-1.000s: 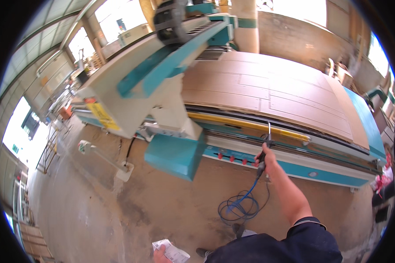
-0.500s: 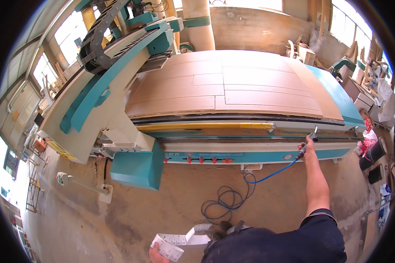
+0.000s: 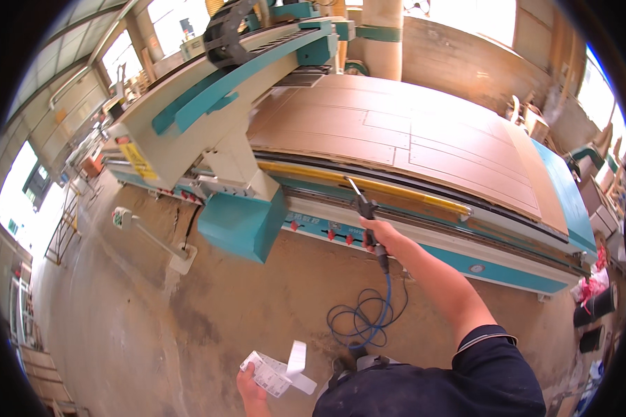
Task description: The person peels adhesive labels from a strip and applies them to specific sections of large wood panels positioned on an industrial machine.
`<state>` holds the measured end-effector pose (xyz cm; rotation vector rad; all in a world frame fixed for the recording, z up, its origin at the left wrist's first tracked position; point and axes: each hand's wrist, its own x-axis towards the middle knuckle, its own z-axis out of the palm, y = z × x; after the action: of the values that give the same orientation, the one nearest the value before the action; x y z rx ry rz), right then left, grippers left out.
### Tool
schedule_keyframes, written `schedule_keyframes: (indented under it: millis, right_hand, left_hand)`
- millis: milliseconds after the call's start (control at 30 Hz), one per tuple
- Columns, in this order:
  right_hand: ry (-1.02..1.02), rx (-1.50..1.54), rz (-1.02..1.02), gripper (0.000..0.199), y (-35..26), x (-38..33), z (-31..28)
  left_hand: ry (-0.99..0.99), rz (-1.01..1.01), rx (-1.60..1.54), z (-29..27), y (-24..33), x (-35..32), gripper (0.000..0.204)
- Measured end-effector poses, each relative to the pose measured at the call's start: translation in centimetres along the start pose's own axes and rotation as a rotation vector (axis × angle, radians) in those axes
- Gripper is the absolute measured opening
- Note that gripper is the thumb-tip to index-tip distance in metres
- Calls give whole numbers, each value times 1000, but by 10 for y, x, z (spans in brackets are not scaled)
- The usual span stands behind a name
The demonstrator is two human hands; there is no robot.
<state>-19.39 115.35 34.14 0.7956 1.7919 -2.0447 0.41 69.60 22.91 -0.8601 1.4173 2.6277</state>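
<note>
Within right hand (image 3: 382, 235); airgun (image 3: 366, 208) part-hidden

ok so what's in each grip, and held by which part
Right grip: black air gun, by its handle. Left grip: white paper strip, by its left end.

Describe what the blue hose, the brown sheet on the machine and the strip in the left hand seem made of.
Blue hose: likely smooth plastic or rubber, judging by its loose coils.
Brown sheet: probably smooth fibreboard; its face is even, with thin lines.
White strip: likely paper, matte; it is thin, printed and curls.
</note>
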Motion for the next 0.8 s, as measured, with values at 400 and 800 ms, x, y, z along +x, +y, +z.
schedule_keyframes:
  millis: [400, 800]
  right_hand:
    - [-86, -109, -19, 49, 1, -3, 31]
    - [264, 170, -180, 46, 72, -23, -256]
  left_hand:
    - [193, 59, -154, -50, -53, -34, 26]
    - [14, 13, 67, 75, -115, 28, 21]
